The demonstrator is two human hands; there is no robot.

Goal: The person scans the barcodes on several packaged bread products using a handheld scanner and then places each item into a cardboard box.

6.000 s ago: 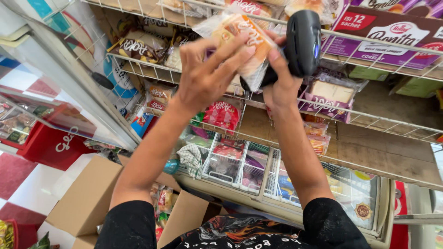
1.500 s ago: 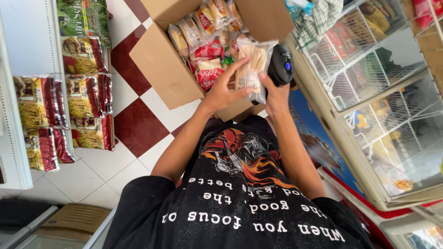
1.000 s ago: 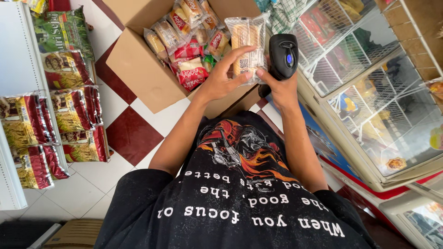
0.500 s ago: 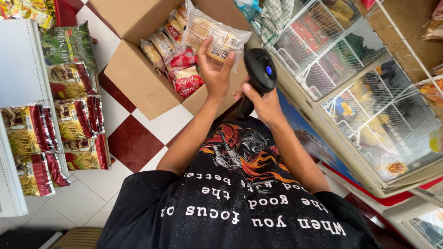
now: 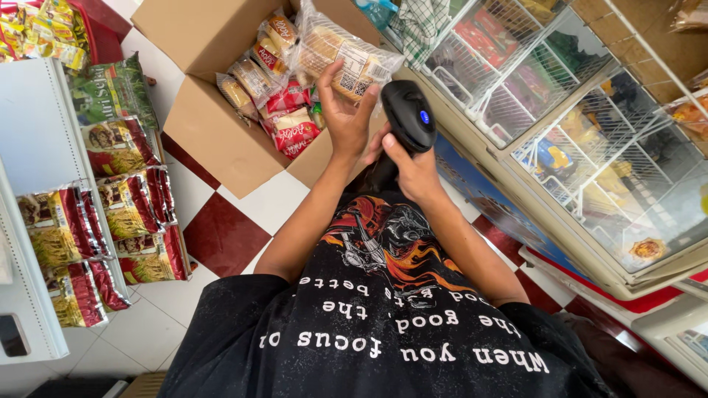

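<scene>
Hands meet above the open brown cardboard box [image 5: 221, 125], which stands on the red-and-white tiled floor [image 5: 221, 232] and serves as the landmark here. Left hand [image 5: 345, 110] is raised over the box's near right corner, its fingers and thumb clamped on a clear plastic packet of pale bread rolls [image 5: 341, 53] that bears a white label with a square code; the packet hangs over the box's right half, tilted, touching nothing else that can be made out. Right hand [image 5: 414, 171], just right of the box's near corner, is closed around the handle of a black handheld barcode scanner [image 5: 408, 118] with a small blue light on its head; the scanner's head sits just beside the packet's labelled end. Inside the box lie more wrapped buns and red snack packets [image 5: 279, 110], packed against its far and right walls. Right of the box stands a glass-topped chest freezer with white wire baskets [image 5: 582, 140]. Left of the box, a white metal shelf rack [image 5: 40, 147] holds yellow-and-red noodle packets [image 5: 129, 214] and green bags.
</scene>
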